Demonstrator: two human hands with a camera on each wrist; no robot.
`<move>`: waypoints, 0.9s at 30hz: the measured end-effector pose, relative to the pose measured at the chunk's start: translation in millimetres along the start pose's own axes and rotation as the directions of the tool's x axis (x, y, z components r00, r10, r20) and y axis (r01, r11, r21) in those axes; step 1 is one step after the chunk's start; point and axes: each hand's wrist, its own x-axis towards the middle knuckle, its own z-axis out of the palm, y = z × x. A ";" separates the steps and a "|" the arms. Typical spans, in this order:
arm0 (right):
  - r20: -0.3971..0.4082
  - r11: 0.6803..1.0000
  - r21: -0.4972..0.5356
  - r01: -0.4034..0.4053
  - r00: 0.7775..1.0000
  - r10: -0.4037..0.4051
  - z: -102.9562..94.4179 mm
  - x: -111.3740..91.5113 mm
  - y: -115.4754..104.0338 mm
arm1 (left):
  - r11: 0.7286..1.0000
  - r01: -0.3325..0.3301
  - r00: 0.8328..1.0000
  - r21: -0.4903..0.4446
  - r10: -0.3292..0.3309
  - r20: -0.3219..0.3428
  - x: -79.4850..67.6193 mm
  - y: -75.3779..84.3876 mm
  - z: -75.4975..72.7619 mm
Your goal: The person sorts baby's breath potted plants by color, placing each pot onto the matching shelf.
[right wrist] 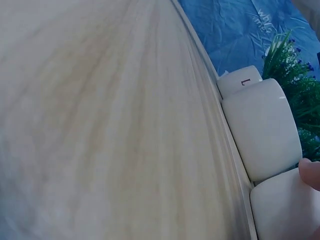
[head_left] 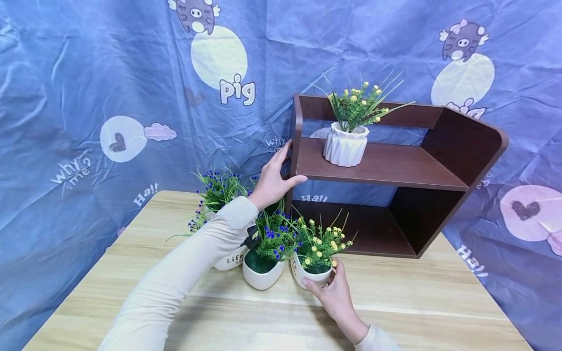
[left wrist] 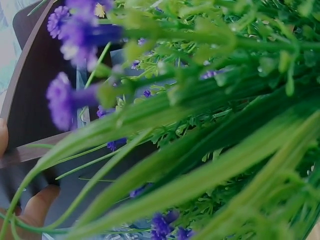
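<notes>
Right hand (head_left: 335, 296) is gripping the yellow-flowered pot (head_left: 322, 279) standing on the table (head_left: 417, 302) before the shelf (head_left: 382, 158), thumb in front, fingers at the right side. Left hand (head_left: 272, 180) is bracing against the shelf's side, thumb spread from straight fingers. Pot is looking light, stiff, smooth, possibly slippery; foliage (head_left: 322, 243) probably soft, so walls are offering better hold. Right wrist view is cropping the grip; finger reach uncertain.

Right hand (head_left: 335, 295) grips potted yellow flowers (head_left: 319, 252); left hand (head_left: 271, 181) touches brown shelf (head_left: 395, 163).
</notes>
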 end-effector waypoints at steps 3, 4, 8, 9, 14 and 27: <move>0.007 1.000 0.005 -0.015 1.000 0.015 -1.5 1.0 1.1 | 1.000 0.000 1.000 -0.002 0.000 0.001 0.1 -0.7 0.9; 0.010 1.000 0.009 -0.019 1.000 0.019 -2.4 1.3 1.6 | 1.000 -0.001 1.000 -0.003 0.001 0.002 0.2 -0.9 1.2; 0.028 1.000 0.008 -0.025 0.999 0.025 -7.6 2.1 3.6 | 1.000 0.000 1.000 -0.009 0.000 0.000 0.5 -1.1 1.2; 0.031 1.000 -0.001 -0.027 0.999 0.027 -9.4 2.3 4.2 | 1.000 -0.002 1.000 -0.009 0.002 -0.002 0.6 -1.2 1.1; 0.041 0.997 -0.060 -0.040 0.998 0.042 -19.7 2.0 6.6 | 1.000 0.002 1.000 -0.010 -0.002 -0.001 0.1 -0.6 0.6; 0.030 0.998 -0.049 -0.040 0.999 0.041 -16.9 4.1 6.4 | 1.000 0.000 1.000 -0.002 0.000 0.000 1.3 -2.9 0.8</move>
